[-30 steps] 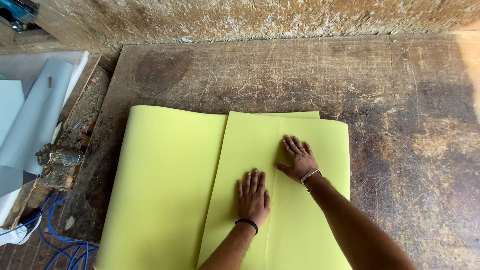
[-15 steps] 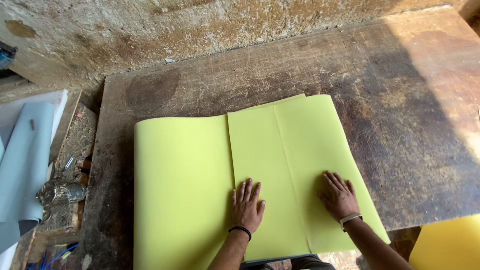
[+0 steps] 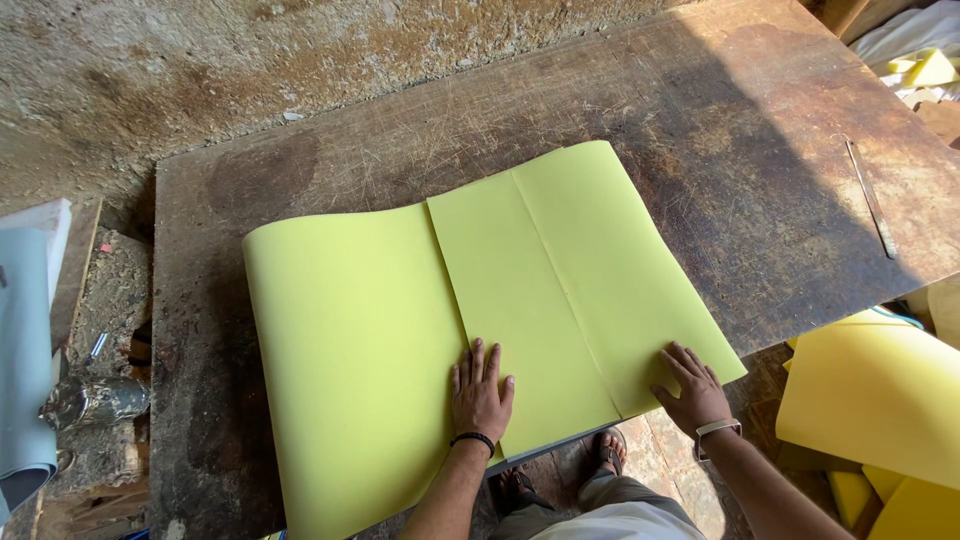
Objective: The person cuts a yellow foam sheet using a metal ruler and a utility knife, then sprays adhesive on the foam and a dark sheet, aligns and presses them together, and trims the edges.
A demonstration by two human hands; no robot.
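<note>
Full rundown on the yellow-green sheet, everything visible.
The yellow-green sheet looks like thin, matte foam. It lies flat on the worn wooden table, its right part folded over with a straight seam, the far edge slightly wavy, the near edge overhanging. The left hand and right hand press flat on it.

Scratched dark wooden table point(image 3: 700, 130), rough stained plaster wall point(image 3: 200, 60), sunlight at right

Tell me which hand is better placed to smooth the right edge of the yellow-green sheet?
Probably the right hand: it lies flat near the right edge of the yellow-green sheet. The left hand presses nearer the middle.
</note>
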